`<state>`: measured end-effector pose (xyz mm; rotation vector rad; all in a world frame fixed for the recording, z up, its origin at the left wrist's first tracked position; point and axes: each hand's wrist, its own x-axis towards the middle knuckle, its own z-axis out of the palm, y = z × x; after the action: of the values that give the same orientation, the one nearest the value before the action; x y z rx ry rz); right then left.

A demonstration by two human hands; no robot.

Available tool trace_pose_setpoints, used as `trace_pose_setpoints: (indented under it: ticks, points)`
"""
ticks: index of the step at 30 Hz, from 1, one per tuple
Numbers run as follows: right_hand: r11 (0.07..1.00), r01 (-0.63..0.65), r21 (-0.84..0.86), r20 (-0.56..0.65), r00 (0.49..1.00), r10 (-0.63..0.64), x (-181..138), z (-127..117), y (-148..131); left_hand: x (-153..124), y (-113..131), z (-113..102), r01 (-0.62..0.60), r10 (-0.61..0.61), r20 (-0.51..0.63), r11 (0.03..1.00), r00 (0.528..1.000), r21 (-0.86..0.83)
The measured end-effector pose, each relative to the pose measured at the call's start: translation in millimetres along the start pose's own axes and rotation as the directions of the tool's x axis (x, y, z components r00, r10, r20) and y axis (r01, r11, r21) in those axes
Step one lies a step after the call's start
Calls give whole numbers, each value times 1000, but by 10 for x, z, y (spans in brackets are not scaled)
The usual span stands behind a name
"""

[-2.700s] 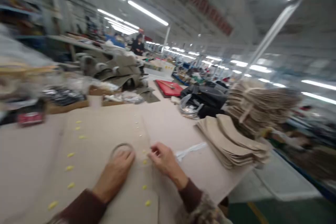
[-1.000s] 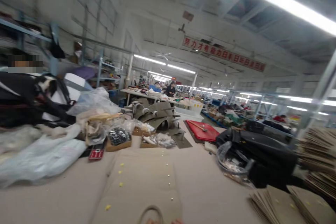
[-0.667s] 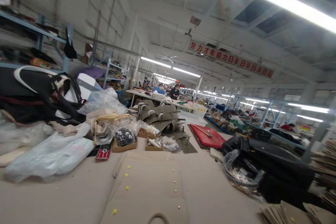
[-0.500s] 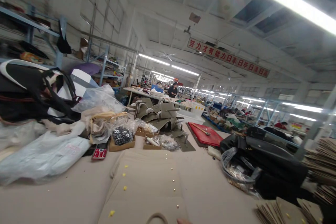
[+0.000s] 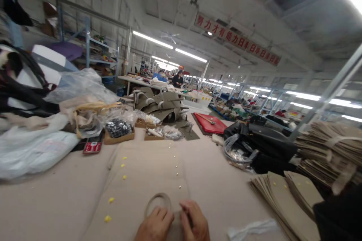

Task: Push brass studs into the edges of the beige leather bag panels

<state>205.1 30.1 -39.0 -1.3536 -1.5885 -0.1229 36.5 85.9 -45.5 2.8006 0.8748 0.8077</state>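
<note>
At the bottom of the view, a beige fabric panel lies on the worktable. Small gold studs run along its right side, and yellow marks dot its left. My left hand is closed on a narrow taupe strap, which curls up in a loop beyond the fingers. Just to its right, the fingers of my right hand are pinched together by the strap's flat part. Whatever lies between those fingertips is too small to make out.
Small boxes of hardware and taupe bag parts stand beyond the panel. A red board with a mallet lies right of them. Plastic bags crowd the left; stacked fabric pieces and black material fill the right.
Both hands have come into fuller view at the bottom, where only a fingertip showed before. The camera has turned and tipped down, bringing more of the strap and panel into sight.
</note>
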Motion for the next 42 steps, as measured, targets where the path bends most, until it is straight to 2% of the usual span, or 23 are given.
trace_pose_setpoints:
  ticks: [2, 3, 4, 6, 8, 12, 16, 19, 25, 27, 30, 33, 34, 35, 38, 40, 42]
  points:
    - [973, -217, 73, 49, 976, 214, 123, -161, -76, -26, 62, -158, 73, -80, -74, 994, 994, -85]
    - [937, -336, 95, 71, 941, 331, 191, -231, -85, -22, 83, -242, 78, -89, -93, 989, 992, -122]
    - [899, -423, 118, 101, 905, 413, 252, -292, -72, -7, 93, -317, 67, -86, -121, 986, 989, -150]
    - [846, -517, 126, 151, 853, 499, 337, -380, 1, 40, 80, -427, 75, -100, -144, 983, 984, -170]
    - [837, -539, 98, 203, 834, 513, 372, -427, 92, 91, 35, -490, 100, -115, -106, 986, 988, -136]
    - [857, -515, -4, 256, 828, 499, 407, -426, 213, 198, -82, -563, 170, -173, 61, 984, 983, 46]
    - [794, -607, -45, 338, 738, 584, 425, -375, 232, 278, -155, -597, 225, -246, 122, 961, 962, 162]
    - [768, -639, -37, 409, 692, 595, 389, -355, 216, 264, -127, -594, 195, -231, 180, 961, 956, 196]
    - [807, -578, -119, 486, 675, 555, 344, -443, 64, 133, 28, -642, 124, -178, 331, 976, 927, 180]
    - [805, -578, -133, 531, 645, 550, 323, -503, -5, 80, 36, -677, 120, -168, 341, 980, 925, 159]
    - [774, -620, -129, 611, 565, 554, 246, -595, -42, -12, 2, -713, 98, -124, 306, 990, 944, 100]
    - [718, -681, -143, 689, 452, 566, 183, -675, 6, -91, -29, -723, 47, -42, 136, 998, 990, -33]
    - [725, -669, -160, 689, 450, 567, 185, -697, 18, -106, -25, -727, 24, -18, 62, 995, 998, -94]
    - [747, -641, -176, 665, 483, 570, 202, -715, 18, -115, -10, -734, 7, -7, -1, 988, 1000, -157]
    - [827, -548, -126, 514, 677, 527, 311, -734, -100, -111, 90, -783, 22, -48, -77, 951, 996, -307]
    - [866, -500, 3, 463, 768, 442, 386, -710, -266, -102, 179, -827, 51, -81, -73, 939, 994, -341]
    - [912, -387, 139, 463, 839, 286, 430, -663, -450, -101, 259, -861, 57, -85, -70, 942, 994, -329]
